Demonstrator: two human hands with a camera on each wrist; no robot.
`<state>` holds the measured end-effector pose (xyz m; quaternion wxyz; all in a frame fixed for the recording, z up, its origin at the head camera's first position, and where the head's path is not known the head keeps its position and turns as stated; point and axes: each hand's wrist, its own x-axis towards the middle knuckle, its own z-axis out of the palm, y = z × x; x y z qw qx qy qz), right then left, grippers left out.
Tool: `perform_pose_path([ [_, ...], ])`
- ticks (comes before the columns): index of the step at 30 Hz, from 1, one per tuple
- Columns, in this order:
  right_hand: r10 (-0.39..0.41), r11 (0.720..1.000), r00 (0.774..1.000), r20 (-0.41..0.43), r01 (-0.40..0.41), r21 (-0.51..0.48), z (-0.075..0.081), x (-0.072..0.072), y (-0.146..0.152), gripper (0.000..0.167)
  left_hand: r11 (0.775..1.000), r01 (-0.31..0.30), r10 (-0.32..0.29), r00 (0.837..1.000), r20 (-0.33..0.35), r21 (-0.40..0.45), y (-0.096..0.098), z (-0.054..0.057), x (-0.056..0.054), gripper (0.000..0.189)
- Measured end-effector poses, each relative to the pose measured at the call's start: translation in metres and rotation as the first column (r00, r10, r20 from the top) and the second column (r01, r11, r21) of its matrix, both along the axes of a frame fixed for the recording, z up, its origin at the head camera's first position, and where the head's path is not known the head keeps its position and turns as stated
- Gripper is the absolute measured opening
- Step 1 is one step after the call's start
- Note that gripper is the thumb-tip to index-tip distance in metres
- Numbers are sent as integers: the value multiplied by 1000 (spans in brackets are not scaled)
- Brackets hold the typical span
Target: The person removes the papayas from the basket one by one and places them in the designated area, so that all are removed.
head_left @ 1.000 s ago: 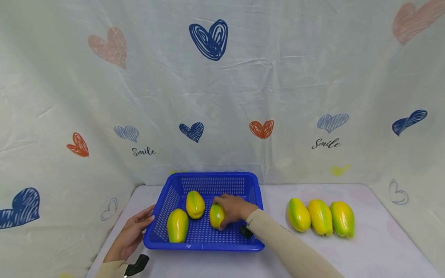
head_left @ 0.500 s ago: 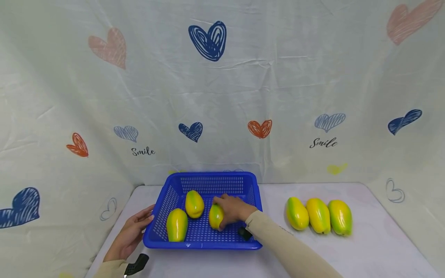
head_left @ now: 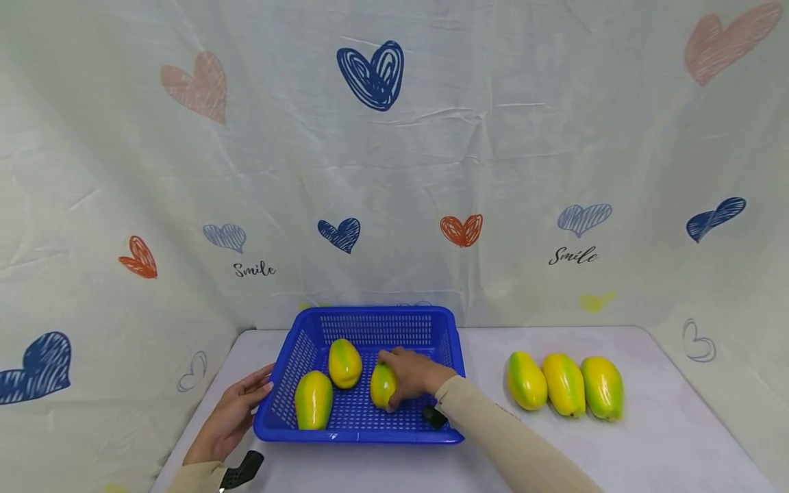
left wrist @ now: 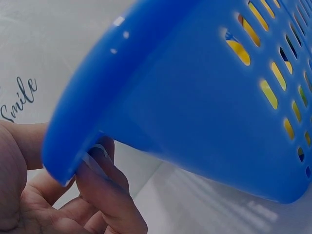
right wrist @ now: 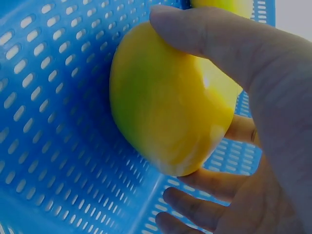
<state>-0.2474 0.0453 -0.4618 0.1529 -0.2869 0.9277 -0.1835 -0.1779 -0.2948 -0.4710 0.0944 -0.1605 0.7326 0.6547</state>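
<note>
A blue plastic basket [head_left: 357,437] with slotted walls stands on the table. My left hand [head_left: 229,416] is at its left side; in the left wrist view the fingers [left wrist: 109,200] curl up under the rim [left wrist: 73,117] and grip it. Inside the basket, my right hand [head_left: 414,375] holds a glossy yellow-green papaya [head_left: 383,385]. The right wrist view has the thumb [right wrist: 195,31] over one side of this papaya [right wrist: 165,102] and fingers [right wrist: 214,183] around the other. Two more papayas lie to its left, one nearer the front [head_left: 314,400] and one farther back [head_left: 344,363].
Three papayas [head_left: 564,385] lie side by side on the white tabletop [head_left: 653,448], right of the basket. A pale curtain [head_left: 394,171] printed with hearts hangs behind the table. Each sleeve carries a dark wrist camera [head_left: 243,470].
Both hands stay where they were, on the basket and on the papaya. The head view has shifted only slightly.
</note>
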Motion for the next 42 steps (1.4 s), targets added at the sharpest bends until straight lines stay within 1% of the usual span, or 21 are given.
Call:
perform_pose_path([
  [5, 12, 1000, 1000, 5, -12, -2, 4, 2, 0, 69, 1000, -10, 10, 1000, 6, -6, 0, 1, 1, 62],
  [9, 28, 1000, 999, -19, -28, 8, 6, 4, 1, 71, 1000, -10, 10, 1000, 9, -7, 0, 1, 1, 63],
  [12, 46, 999, 997, -65, -45, 26, 10, 6, 3, 73, 1000, -8, 8, 1000, 9, -8, 1, 1, 1, 64],
  [16, 61, 998, 989, -132, -58, 25, 16, 8, 10, 75, 1000, -14, 15, 1000, 11, -12, 2, 0, 0, 62],
  [20, 59, 998, 981, -185, -60, -3, 26, 10, 21, 77, 1000, -18, 18, 1000, 12, -12, 2, 0, -1, 62],
  [25, 55, 995, 966, -252, -75, -72, 40, 14, 37, 81, 1000, -7, 7, 1000, 11, -13, 1, 0, 0, 63],
  [28, 46, 990, 957, -285, -81, -112, 48, 18, 49, 84, 1000, -1, 1, 1000, 7, -10, 1, 0, 1, 63],
  [35, -3, 978, 944, -330, -65, -196, 62, 30, 76, 87, 1000, -6, 6, 1000, 4, -5, 0, -1, 0, 62],
  [38, -35, 974, 937, -346, -45, -220, 65, 35, 89, 88, 1000, -3, 3, 1000, 4, 1, 0, -1, 0, 63],
  [42, -94, 970, 931, -353, 5, -245, 68, 42, 105, 90, 1000, 7, -7, 1000, 3, -2, -1, -1, 0, 63],
])
